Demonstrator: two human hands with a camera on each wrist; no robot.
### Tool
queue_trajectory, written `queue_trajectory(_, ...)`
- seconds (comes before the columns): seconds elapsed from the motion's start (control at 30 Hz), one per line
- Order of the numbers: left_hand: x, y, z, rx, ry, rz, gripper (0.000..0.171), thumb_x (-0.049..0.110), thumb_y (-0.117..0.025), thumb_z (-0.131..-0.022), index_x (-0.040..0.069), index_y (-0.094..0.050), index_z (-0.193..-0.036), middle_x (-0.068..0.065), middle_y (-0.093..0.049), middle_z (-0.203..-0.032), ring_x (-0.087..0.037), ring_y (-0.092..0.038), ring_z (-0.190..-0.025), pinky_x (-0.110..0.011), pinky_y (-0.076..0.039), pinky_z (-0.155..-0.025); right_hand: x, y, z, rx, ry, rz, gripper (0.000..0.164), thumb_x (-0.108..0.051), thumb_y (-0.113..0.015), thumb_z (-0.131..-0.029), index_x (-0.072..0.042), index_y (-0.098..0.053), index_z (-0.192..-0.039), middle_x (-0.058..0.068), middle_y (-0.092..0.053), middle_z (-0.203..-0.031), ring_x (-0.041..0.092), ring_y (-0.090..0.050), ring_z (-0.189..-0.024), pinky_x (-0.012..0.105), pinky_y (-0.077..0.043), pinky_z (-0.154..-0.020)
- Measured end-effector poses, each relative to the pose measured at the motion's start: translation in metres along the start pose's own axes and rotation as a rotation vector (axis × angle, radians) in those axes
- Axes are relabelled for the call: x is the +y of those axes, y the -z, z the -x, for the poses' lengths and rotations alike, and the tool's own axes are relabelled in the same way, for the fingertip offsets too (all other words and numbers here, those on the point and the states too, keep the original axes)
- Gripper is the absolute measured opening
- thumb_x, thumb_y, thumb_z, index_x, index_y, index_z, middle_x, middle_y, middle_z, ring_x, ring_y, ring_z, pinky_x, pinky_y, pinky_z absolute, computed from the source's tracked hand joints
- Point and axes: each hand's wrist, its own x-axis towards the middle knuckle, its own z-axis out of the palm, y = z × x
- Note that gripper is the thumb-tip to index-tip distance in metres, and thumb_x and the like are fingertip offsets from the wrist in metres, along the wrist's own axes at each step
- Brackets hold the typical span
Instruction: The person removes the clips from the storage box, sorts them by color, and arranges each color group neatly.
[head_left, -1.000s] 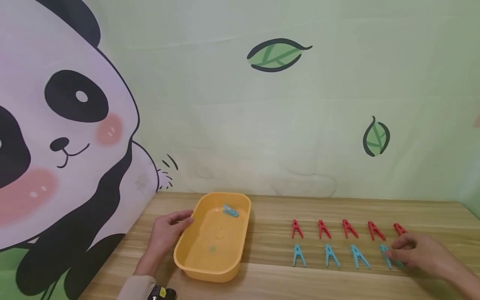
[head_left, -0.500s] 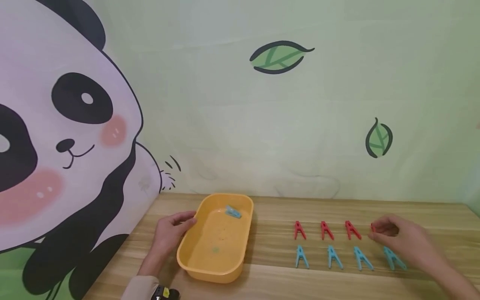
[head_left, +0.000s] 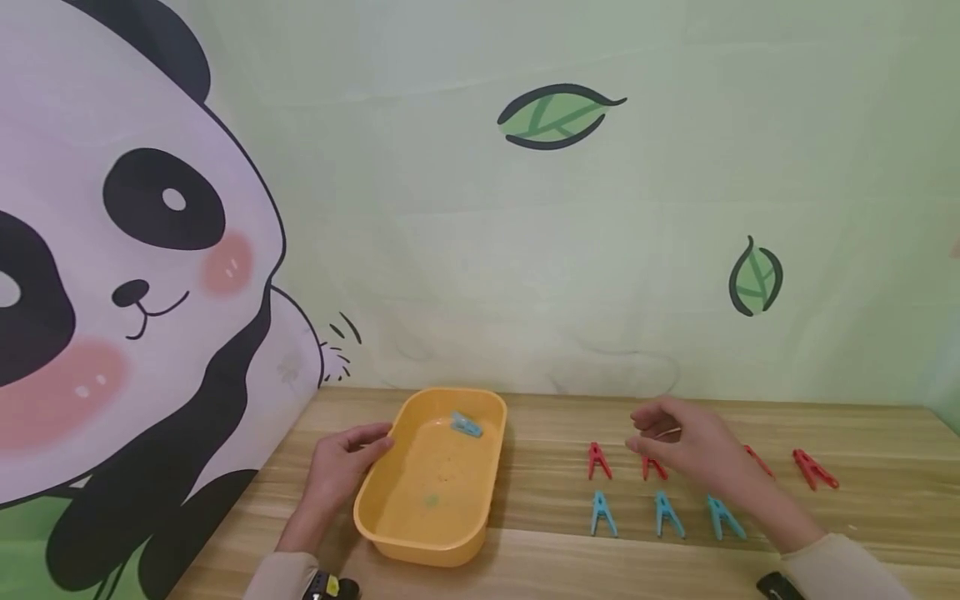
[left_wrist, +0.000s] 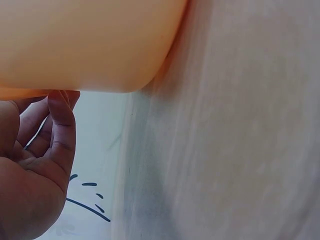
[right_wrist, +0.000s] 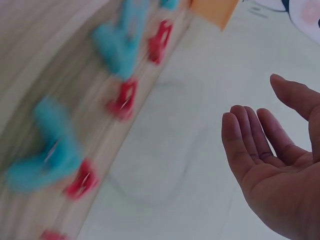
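Observation:
A yellow plastic basin (head_left: 420,546) stands left of centre on the table, with one blue clothespin (head_left: 467,424) lying inside. My left hand (head_left: 341,471) holds its left rim between thumb and fingers. Over the back row of red clothespins (head_left: 597,461), my right hand (head_left: 690,437) hovers with fingers loosely bent. The right wrist view shows that palm (right_wrist: 280,185) holding nothing, thumb apart from the fingers. Nearer the front runs a row of blue clothespins (head_left: 602,512). My right hand and forearm hide part of both rows.
The wooden table (head_left: 547,558) meets a pale green cloth backdrop (head_left: 450,250) printed with leaves and a panda (head_left: 135,275). The rightmost red clothespin (head_left: 813,469) lies beyond my right forearm. Dark bands show at both wrists.
My right hand has swept left along the rows, from the right end to above the middle of the red row. The left hand stays at the basin.

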Motion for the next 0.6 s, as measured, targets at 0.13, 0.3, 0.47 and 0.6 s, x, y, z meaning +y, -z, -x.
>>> queue_trajectory(0.13, 0.0, 0.0, 0.0, 0.005, 0.007, -0.004, 0.033, 0.019, -0.077, -0.1, 0.003, -0.076, -0.129, -0.013, -0.075, -0.124, -0.018, -0.068, -0.1, -0.02, -0.057, -0.078, -0.015, -0.019, -0.016, -0.005, 0.051, -0.055, 0.027, -0.016, -0.08, -0.098, -0.001, -0.07, -0.117, 0.005, -0.073, -0.11, 0.023, -0.07, -0.1, 0.039, -0.06, -0.089)
queue_trajectory(0.3, -0.001, 0.001, -0.001, 0.011, 0.011, -0.013, 0.032, 0.018, -0.077, -0.1, 0.004, -0.076, -0.129, -0.012, -0.075, -0.123, -0.017, -0.068, -0.1, -0.02, -0.057, -0.078, -0.032, -0.047, -0.039, -0.01, 0.099, -0.111, 0.023, -0.016, -0.079, -0.098, -0.005, -0.07, -0.116, 0.002, -0.073, -0.11, 0.02, -0.07, -0.102, 0.038, -0.06, -0.091)
queue_trajectory(0.47, -0.001, 0.001, 0.0, 0.003, 0.0, -0.005, 0.033, 0.019, -0.078, -0.1, 0.003, -0.076, -0.129, -0.014, -0.075, -0.124, -0.017, -0.069, -0.1, -0.02, -0.057, -0.078, -0.042, -0.071, -0.061, -0.042, 0.126, -0.153, 0.022, -0.016, -0.079, -0.098, -0.005, -0.07, -0.116, 0.003, -0.073, -0.109, 0.022, -0.07, -0.103, 0.04, -0.06, -0.092)
queue_trajectory(0.6, 0.0, 0.0, 0.0, 0.006, 0.0, 0.0, 0.033, 0.019, -0.077, -0.1, 0.003, -0.076, -0.129, -0.014, -0.074, -0.126, -0.017, -0.069, -0.1, -0.02, -0.057, -0.078, -0.048, -0.087, -0.08, -0.087, 0.121, -0.173, 0.023, -0.015, -0.08, -0.098, -0.006, -0.07, -0.116, 0.005, -0.072, -0.111, 0.022, -0.069, -0.105, 0.04, -0.059, -0.092)
